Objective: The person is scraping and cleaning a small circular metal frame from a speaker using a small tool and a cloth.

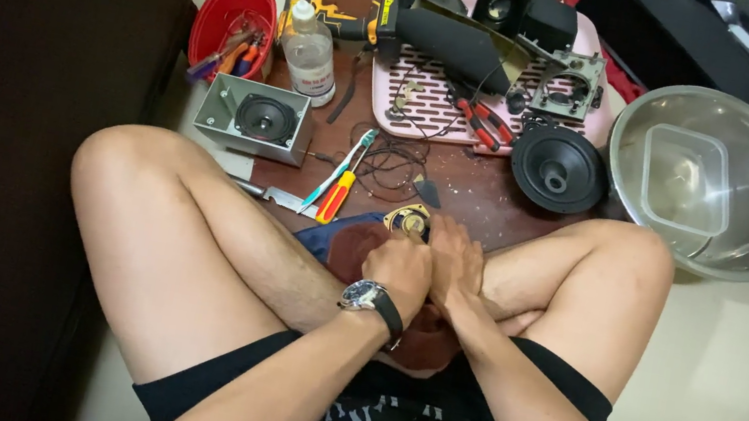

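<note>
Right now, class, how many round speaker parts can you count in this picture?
3: a speaker set in a grey box, a loose black cone beside the pink tray, and a small round part at both hands. Others may be hidden.

You sit cross-legged on a pale tiled floor (736, 352). At upper centre a low brown wooden board (479, 193) carries a pink slatted tray (422, 107), a clear plastic bottle (309, 52), a grey speaker box (255, 118), a black speaker cone (559, 167), screwdrivers (339, 179) and loose black wire (393, 158). On the tiles, a red tool tub (231, 34) sits upper left, a steel bowl (714, 181) upper right.
</note>
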